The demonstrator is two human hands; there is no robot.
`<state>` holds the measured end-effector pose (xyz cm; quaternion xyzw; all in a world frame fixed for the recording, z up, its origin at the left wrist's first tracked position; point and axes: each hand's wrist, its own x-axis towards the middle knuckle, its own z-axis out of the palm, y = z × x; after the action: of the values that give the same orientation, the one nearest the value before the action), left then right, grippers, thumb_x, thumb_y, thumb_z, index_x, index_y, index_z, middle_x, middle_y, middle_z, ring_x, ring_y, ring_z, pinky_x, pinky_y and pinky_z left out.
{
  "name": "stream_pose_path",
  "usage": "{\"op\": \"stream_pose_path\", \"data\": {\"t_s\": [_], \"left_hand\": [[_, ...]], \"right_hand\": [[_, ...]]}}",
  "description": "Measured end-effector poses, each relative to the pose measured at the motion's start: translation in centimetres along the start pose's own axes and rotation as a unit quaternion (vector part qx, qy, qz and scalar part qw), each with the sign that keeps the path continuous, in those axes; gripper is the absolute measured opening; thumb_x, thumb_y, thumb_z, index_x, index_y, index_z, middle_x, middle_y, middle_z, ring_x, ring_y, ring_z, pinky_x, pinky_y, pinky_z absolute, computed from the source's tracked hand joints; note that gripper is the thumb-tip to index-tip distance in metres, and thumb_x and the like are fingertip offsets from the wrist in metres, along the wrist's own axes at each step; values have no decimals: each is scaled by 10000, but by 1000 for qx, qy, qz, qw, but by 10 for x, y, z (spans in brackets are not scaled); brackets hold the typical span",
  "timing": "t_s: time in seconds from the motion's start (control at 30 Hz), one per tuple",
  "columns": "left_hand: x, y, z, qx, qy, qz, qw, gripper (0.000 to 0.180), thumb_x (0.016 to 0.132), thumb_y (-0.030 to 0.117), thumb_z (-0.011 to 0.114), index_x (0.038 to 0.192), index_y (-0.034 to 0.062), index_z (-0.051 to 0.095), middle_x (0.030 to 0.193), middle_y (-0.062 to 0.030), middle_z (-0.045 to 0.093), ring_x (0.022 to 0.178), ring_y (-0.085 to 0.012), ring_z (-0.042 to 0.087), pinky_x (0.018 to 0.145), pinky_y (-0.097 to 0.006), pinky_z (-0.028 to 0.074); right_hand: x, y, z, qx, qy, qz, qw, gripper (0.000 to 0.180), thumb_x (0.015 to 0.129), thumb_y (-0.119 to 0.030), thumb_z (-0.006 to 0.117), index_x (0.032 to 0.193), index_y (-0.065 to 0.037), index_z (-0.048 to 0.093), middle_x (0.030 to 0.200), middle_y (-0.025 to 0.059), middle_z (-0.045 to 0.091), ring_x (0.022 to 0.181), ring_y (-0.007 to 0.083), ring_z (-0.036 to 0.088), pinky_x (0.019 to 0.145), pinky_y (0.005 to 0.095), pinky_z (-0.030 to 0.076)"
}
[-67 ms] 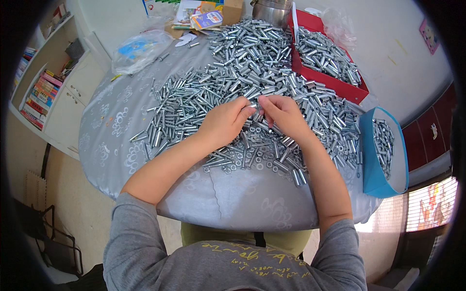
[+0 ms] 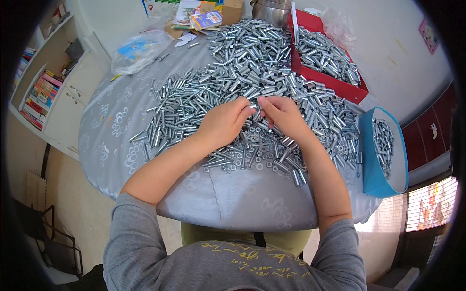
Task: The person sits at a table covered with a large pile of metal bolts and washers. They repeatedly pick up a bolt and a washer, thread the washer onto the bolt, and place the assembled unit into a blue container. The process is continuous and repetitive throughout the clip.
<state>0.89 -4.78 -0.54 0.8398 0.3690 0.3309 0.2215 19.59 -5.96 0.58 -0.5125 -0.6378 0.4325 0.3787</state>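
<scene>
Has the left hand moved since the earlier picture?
No, not visibly: the left hand keeps the same place relative to the red box.

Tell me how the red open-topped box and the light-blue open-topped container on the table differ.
The red open-topped box stands toward the far side of the table; the light-blue open-topped container stands nearer, by the right edge. The box also looks larger than the container. Both hold silvery metal pieces.
</scene>
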Motion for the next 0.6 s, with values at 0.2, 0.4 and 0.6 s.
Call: {"op": "stream_pose_path", "data": {"t_s": [0.2,0.4,0.6], "left_hand": [[1,-4,0,71,-14,40,997,250,912,302,461,844,63,483,706,-132,572,683,-339,575,568,-428,426],[0,-6,0,73,-21,31,997,216,915,287,455,868,79,488,746,-121,558,708,-329,572,581,-422,423],[0,-2,-2,74,-37,16,996,232,915,295,453,855,74,487,732,-122,562,697,-331,575,572,-423,425]], "right_hand": [[-5,-6,0,44,-23,-14,999,315,896,-287,525,801,5,594,654,11,533,485,87,496,470,224,420],[0,-5,-10,17,-99,101,990,276,884,-262,489,929,2,558,718,28,544,490,114,514,463,233,410],[-2,-4,-5,58,-40,100,993,328,894,-324,439,870,-19,559,697,46,549,462,115,497,415,237,373]]}}
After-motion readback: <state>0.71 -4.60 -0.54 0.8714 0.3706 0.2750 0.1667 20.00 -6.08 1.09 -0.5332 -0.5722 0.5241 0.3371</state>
